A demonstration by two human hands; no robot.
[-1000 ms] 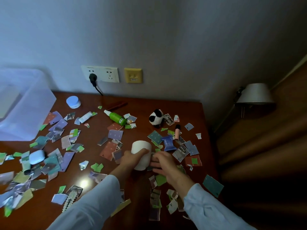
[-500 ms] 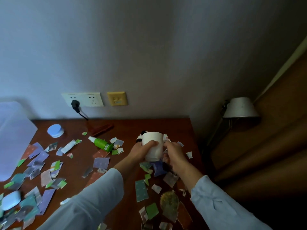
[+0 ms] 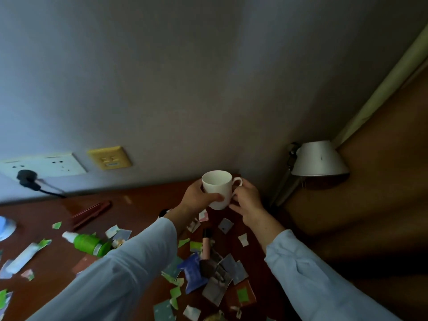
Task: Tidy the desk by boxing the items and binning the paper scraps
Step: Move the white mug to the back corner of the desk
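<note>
A white mug (image 3: 217, 187) hangs upright above the far right corner of the wooden desk (image 3: 143, 198). My left hand (image 3: 199, 198) wraps its body from the left. My right hand (image 3: 246, 200) grips the handle side. Torn paper scraps (image 3: 218, 287) in green, teal and purple litter the desk below. Among them lie a green bottle with a white cap (image 3: 86, 243), a pink tube (image 3: 205, 243), a blue packet (image 3: 192, 272) and a white sachet (image 3: 23, 258). The box is out of view.
A silver lamp (image 3: 318, 159) stands right of the desk, close to the mug. On the wall are a white socket with a black plug (image 3: 29, 178) and a yellow socket (image 3: 110, 157). A reddish pen case (image 3: 91, 213) lies at the back; a blue lid (image 3: 5, 227) at the left edge.
Both hands have lifted the mug off the desk and carried it up toward the far right corner. The view has tilted up and right, and the clear box has left the frame.
</note>
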